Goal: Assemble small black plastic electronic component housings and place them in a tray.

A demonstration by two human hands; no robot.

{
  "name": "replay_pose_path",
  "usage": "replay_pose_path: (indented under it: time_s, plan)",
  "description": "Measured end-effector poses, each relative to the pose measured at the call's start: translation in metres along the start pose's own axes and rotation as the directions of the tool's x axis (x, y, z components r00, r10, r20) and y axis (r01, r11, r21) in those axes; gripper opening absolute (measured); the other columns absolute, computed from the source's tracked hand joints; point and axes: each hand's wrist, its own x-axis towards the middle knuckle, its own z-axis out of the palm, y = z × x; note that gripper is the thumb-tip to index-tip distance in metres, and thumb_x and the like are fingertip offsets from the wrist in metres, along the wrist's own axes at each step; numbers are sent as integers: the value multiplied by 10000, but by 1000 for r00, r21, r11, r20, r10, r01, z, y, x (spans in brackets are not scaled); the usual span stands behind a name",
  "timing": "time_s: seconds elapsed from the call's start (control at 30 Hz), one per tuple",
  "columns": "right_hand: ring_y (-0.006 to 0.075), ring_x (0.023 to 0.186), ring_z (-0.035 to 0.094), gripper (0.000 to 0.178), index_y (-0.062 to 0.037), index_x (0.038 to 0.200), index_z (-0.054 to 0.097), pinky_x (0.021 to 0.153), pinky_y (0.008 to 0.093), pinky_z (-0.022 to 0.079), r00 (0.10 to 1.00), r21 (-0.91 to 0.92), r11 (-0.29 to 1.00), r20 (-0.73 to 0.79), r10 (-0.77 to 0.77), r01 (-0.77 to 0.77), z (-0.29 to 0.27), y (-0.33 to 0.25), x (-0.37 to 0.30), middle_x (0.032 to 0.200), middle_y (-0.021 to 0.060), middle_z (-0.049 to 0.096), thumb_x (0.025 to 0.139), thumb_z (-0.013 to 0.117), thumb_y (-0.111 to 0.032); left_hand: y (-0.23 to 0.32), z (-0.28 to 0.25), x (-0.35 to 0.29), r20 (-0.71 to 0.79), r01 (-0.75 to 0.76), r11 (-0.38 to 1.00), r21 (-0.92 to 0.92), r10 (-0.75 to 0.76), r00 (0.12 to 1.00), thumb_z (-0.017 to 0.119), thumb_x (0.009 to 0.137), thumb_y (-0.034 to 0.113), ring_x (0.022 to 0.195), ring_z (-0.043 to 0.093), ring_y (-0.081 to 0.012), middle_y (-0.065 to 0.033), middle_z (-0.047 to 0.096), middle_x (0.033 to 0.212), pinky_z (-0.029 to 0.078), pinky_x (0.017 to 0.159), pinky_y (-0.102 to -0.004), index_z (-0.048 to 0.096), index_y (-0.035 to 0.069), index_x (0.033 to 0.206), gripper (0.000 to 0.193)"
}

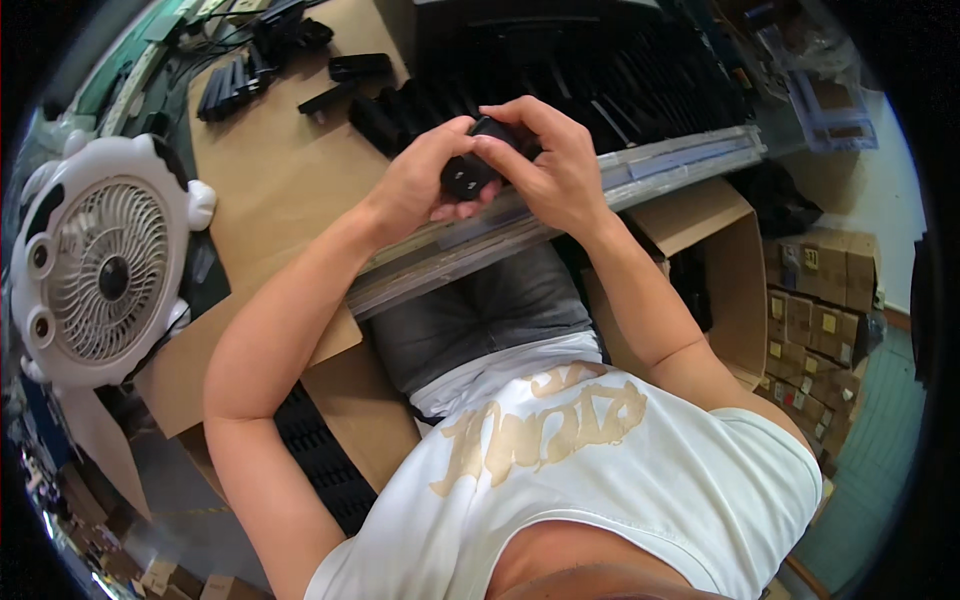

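Both my hands are closed round a small black piece (pixel 466 178) over the bench edge. Its rounded end carries two shiny metal spots, like the pins of a power plug; the rest is partly hidden by my fingers. My left hand (pixel 420 180) grips it from the left, fingers curled beneath. From the right, my right hand (pixel 555 165) holds the upper part, thumb and forefinger pressed on it. Just beyond the hands lie many slim black parts (pixel 640 90), packed in rows.
Loose black pieces (pixel 360 67) lie on the cardboard-covered bench (pixel 270 170). A white animal-shaped fan (pixel 110 270) stands at the left. Open cartons flank my lap; the right carton (pixel 740 270) is beside my forearm, the left holds black parts (pixel 325 460). Stacked boxes (pixel 820 300) stand far right.
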Motion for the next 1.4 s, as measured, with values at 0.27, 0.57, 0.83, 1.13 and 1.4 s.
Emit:
replay_pose_path:
  time_s: [0.27,0.57,0.83,1.13,1.4]
  plan:
    - [89,612,580,188,5,853,674,530,246,443,945,279,930,-151,289,-240,-10,21,6,650,36,618,928,627,-162,10,4,-4,-74,-58,984,171,72,995,408,1008,248,636,590,-105,-71,653,848,451,527,-222,496,57,1054,215]
    - [46,617,540,157,2,909,667,559,214,434,984,227,971,-139,114,-81,-12,21,-2,713,7,628,930,617,-146,44,4,-49,-97,-19,346,938,317,943,553,951,80,869,597,-239,-135,601,1023,480,824,-362,429,-5,1113,220]
    - [65,614,559,150,-13,962,661,570,223,456,989,333,938,139,52,-96,-23,9,-6,720,18,648,890,661,-144,15,23,-22,214,-201,-80,976,507,835,657,809,19,933,506,-354,-170,480,1014,453,805,-404,452,16,1028,299]
    - [59,652,569,246,-24,1073,646,580,225,463,991,117,985,-31,130,-125,-66,10,-17,797,23,653,843,560,-23,18,40,-6,275,-327,4,945,531,802,663,825,35,908,550,-326,-168,522,1037,507,719,-360,513,12,1035,259]
    - [47,635,562,260,-60,1071,661,560,222,463,910,396,873,-173,376,-285,-89,20,-24,753,-30,583,851,532,-10,9,18,13,156,-50,-286,957,363,919,697,826,180,737,630,-240,-66,612,823,512,586,-357,568,87,960,208]
